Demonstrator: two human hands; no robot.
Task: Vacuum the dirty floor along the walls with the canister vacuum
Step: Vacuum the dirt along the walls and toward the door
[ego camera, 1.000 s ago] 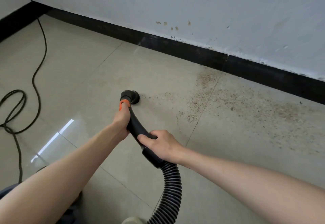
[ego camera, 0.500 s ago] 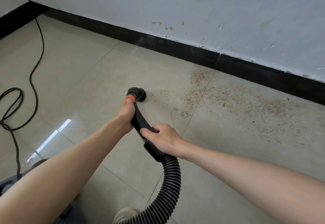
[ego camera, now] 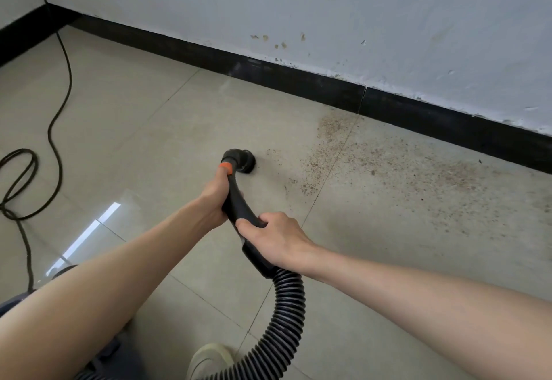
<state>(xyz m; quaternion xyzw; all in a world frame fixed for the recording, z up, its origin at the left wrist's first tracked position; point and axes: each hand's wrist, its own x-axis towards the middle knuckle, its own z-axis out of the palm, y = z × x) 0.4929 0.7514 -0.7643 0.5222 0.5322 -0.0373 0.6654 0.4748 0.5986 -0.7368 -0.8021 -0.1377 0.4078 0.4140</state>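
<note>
Floor: beige glossy tiles with thin grout lines; a bright window glare on the tile at left.
Wall: pale grey-white, scuffed, with brown spots and chipped paint along its lower edge; meets a second wall in the corner at upper left.
Skirting: black band along the foot of the wall, running from the corner down to the right edge.
Dirt: brown grit spread over the tiles at right, densest near the skirting and along one grout line; thinner specks reach towards the nozzle.
Cable: black, coming out of the corner, snaking down the left side and looped on the floor.
Hose: black ribbed tube, curving from the bottom edge up to the handle.
Handle: black curved rigid tube with an orange collar at its far end, gripped by both hands.
Right hand: fingers curled round the near end of the handle, just above the hose joint.
Left hand: wrapped round the far end of the handle, thumb just below the orange collar.
Shoe: pale, at the bottom edge beside the hose.
Nozzle: small round black head, down on the floor, just left of the nearest specks and well apart from the skirting.
</note>
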